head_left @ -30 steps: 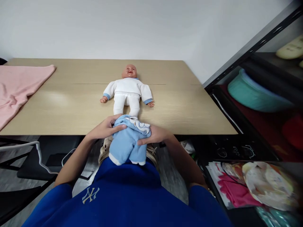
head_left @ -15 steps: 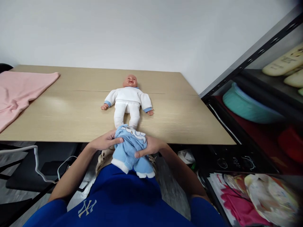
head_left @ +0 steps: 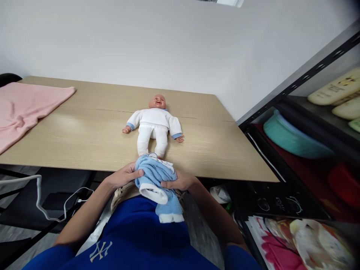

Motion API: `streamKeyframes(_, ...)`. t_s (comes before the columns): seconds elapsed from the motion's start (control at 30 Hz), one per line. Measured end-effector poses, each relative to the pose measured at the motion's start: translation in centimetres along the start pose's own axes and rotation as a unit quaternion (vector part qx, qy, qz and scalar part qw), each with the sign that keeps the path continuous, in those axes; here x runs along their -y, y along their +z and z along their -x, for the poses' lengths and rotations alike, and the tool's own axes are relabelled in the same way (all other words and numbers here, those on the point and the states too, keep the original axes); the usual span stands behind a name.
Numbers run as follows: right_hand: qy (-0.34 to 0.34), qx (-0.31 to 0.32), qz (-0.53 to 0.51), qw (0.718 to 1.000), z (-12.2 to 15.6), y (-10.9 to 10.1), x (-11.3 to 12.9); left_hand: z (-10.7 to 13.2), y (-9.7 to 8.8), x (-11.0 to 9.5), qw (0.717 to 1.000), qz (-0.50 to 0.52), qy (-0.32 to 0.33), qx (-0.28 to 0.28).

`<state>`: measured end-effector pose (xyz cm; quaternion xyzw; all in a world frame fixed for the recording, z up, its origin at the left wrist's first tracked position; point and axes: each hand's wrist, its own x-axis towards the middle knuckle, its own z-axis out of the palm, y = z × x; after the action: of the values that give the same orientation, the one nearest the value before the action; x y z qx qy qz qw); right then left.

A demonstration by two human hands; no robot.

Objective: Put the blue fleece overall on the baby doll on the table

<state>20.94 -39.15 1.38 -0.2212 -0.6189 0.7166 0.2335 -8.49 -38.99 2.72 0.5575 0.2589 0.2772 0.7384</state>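
Small light-blue baby pants with white cuffs are bunched between my two hands, just in front of the table edge. My left hand grips their left side, thumb on top. My right hand grips the right side, also thumb on top; the other fingers of both hands are hidden behind the cloth. One white cuff is turned up toward me, its opening showing. Beyond the pants, a baby doll in a white top and white leggings lies face up, feet toward me, its feet partly hidden by the cloth.
A pink blanket lies on the left of the wooden table. Shelving on the right holds a teal basin, a red container and pale bottles. A white cable hangs at lower left, by a dark chair.
The left leg of the pants has been lifted and folded up, so its cuff opening now faces me. Both hands keep their hold. The camera view has tilted slightly.
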Motion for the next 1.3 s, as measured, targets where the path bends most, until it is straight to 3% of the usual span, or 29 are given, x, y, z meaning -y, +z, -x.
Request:
streamKeyframes(0.23,-0.046,-0.013,-0.047,0.998,-0.8,0.8,1.0,0.4,2.0,-0.9,0.998,-0.001,-0.028,-0.063)
streamKeyframes(0.37,-0.063,-0.046,0.020,0.997,-0.4,2.7,3.2,1.5,3.3,-1.7,0.996,-0.039,0.014,-0.074)
streamKeyframes(0.47,-0.055,-0.138,0.090,0.985,-0.3,4.2,3.7,2.0,4.4,-1.9,0.972,-0.130,0.059,-0.185)
streamKeyframes(0.53,-0.047,-0.234,0.121,0.964,-0.6,4.7,3.2,2.0,4.6,-1.6,0.947,-0.164,0.063,-0.269)
streamKeyframes(0.6,-0.037,-0.313,0.168,0.934,-1.2,4.7,2.3,1.5,4.4,-0.9,0.931,-0.173,0.056,-0.315)
streamKeyframes(0.67,-0.020,-0.363,0.236,0.901,-2.0,4.1,1.6,0.7,3.7,-0.1,0.925,-0.175,0.046,-0.334)
streamKeyframes(0.77,-0.005,-0.380,0.305,0.873,-3.2,2.7,1.4,-0.9,2.3,0.8,0.922,-0.181,0.042,-0.341)
streamKeyframes(1.03,0.018,-0.396,0.298,0.868,-5.2,-0.8,0.9,-4.7,0.3,1.1,0.931,-0.120,-0.014,-0.346)
streamKeyframes(1.3,0.025,-0.398,0.237,0.886,-6.7,-5.6,0.5,-8.3,-1.4,0.0,0.938,-0.105,0.000,-0.329)
